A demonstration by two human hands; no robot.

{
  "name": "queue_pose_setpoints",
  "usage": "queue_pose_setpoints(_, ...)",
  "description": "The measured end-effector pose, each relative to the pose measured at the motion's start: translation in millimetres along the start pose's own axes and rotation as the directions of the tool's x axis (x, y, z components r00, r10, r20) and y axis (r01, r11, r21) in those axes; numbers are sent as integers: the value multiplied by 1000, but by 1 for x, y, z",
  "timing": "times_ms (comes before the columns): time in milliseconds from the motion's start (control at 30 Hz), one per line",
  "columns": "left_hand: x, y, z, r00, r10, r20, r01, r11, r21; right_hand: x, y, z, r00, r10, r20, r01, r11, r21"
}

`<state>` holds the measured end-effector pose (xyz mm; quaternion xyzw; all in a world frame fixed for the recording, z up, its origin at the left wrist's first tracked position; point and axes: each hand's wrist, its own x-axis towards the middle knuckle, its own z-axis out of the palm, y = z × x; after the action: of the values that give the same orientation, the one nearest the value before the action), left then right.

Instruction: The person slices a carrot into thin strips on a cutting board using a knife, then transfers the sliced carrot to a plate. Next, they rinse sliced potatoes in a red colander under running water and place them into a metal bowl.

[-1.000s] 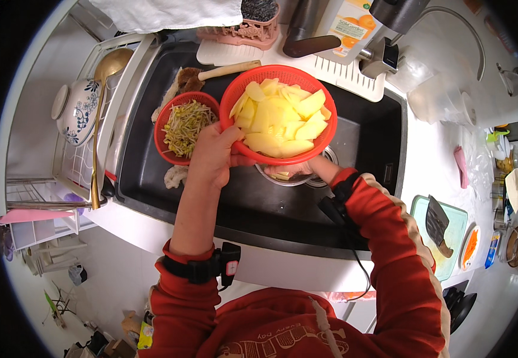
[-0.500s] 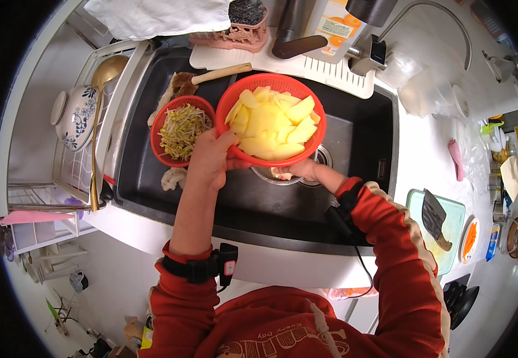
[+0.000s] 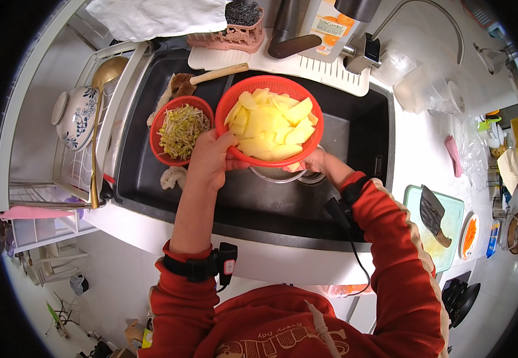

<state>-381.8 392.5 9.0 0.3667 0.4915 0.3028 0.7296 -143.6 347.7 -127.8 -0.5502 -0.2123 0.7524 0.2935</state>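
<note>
My left hand [image 3: 211, 158] grips the near left rim of a red plastic colander [image 3: 265, 162] and holds it up over the sink. Thin yellow potato slices [image 3: 271, 122] fill this colander. Close under its near right rim is my right hand [image 3: 318, 162], fingers bent round a pale potato slice [image 3: 293, 167]; the fingertips are partly hidden. Beneath, a metal bowl [image 3: 272, 175] shows only its near edge by the drain. Left of the colander, a smaller red basket [image 3: 155, 146] holds bean sprouts [image 3: 181, 130].
A wooden-handled brush [image 3: 220, 73] lies behind the basket, and a whitish crumpled lump [image 3: 174, 177] in front of it. The black sink [image 3: 259, 209] has a faucet [image 3: 363, 56] at its back right. At right, a cleaver [image 3: 432, 215] rests on a green cutting board [image 3: 414, 200].
My right hand has risen from the metal bowl to the colander's near right rim, bringing the potato slice along. My left hand still holds the colander in nearly the same place.
</note>
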Motion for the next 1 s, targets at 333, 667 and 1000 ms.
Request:
queue_pose_setpoints(333,-7,0,-4,999,4,-38,-4,1000,13,-13,-5,-20,996,-28,85,7,970,244)
queue_pose_setpoints(667,-11,-6,-12,996,-5,-88,8,999,35,-36,-6,-28,994,-39,102,15,974,225)
queue_pose_setpoints(1000,-11,-18,-21,997,-16,-73,20,998,58,-55,-24,-22,980,-158,-120,167,983,70)
